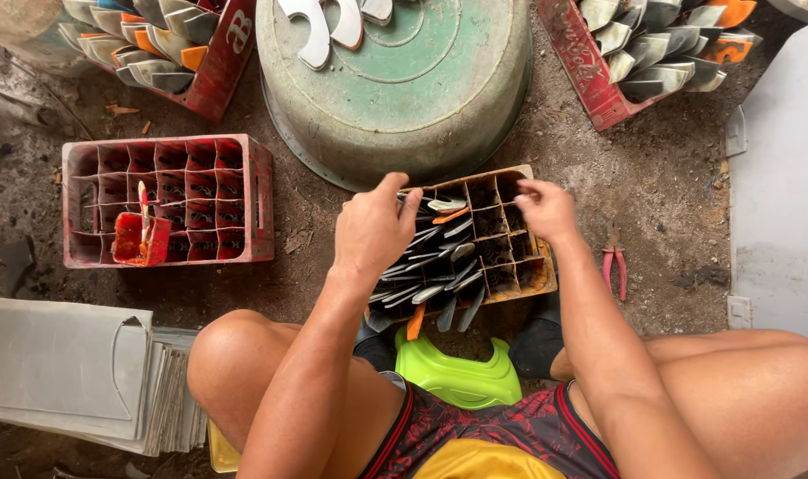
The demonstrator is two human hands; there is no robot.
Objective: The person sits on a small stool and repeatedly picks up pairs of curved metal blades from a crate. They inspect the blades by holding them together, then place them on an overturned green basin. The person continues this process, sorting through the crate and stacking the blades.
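Note:
A yellow divided crate (pixel 530 275) stands on the dirt floor between my knees. Its left cells hold several curved grey metal blades (pixel 432 266); its right cells look empty. My left hand (pixel 375 229) hovers over the filled cells, thumb and forefinger pinched on the tip of one grey blade at the crate's far edge. My right hand (pixel 546 209) rests over the empty cells on the right, fingers curled; whether it holds anything is hidden.
An overturned green basin (pixel 422 89) with white curved cutouts (pixel 320 31) lies ahead. A red empty crate (pixel 169 200) stands left. Two red crates (pixel 218 75) (pixel 590 84) filled with blades sit at the back corners. Pink-handled pliers (pixel 614 266) lie right, grey sheets (pixel 67 372) stacked left.

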